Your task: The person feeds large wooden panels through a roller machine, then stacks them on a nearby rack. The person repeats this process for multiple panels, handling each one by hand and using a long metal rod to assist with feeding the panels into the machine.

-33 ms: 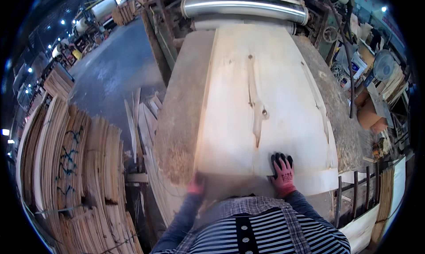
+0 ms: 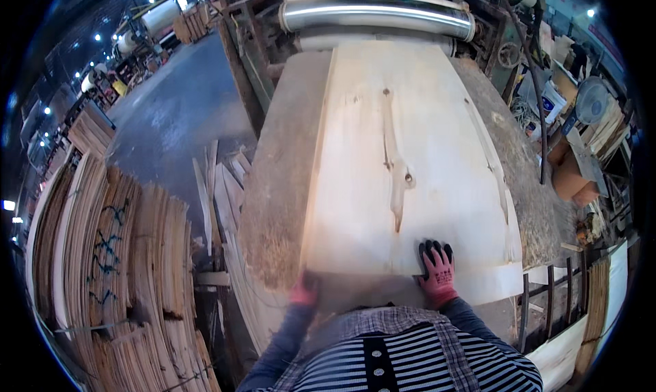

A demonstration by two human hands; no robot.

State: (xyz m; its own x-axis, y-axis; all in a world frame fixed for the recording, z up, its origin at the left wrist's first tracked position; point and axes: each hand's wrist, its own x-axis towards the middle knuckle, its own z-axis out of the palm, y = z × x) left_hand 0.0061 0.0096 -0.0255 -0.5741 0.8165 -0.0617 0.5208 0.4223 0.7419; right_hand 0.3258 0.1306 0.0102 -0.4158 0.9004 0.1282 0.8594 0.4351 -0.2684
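Observation:
A pale wood veneer sheet (image 2: 355, 132) with dark knots and long splits lies on a worn brown board (image 2: 270, 221). My right hand (image 2: 437, 276), in a pink and black glove, rests flat near the sheet's near edge, fingers spread forward. My left hand (image 2: 304, 289), gloved in pink, is at the near left corner of the sheet. Its fingers are blurred, so their grip does not show. At the far end, the sheet reaches a shiny metal roller (image 2: 376, 16).
Tall stacks of veneer (image 2: 109, 255) stand on the left, with loose wood strips (image 2: 219, 187) beside the board. To the right are a metal rack (image 2: 553, 289), a cardboard box (image 2: 574, 177) and a fan (image 2: 593, 100). A machine post (image 2: 239, 71) rises at far left of the board.

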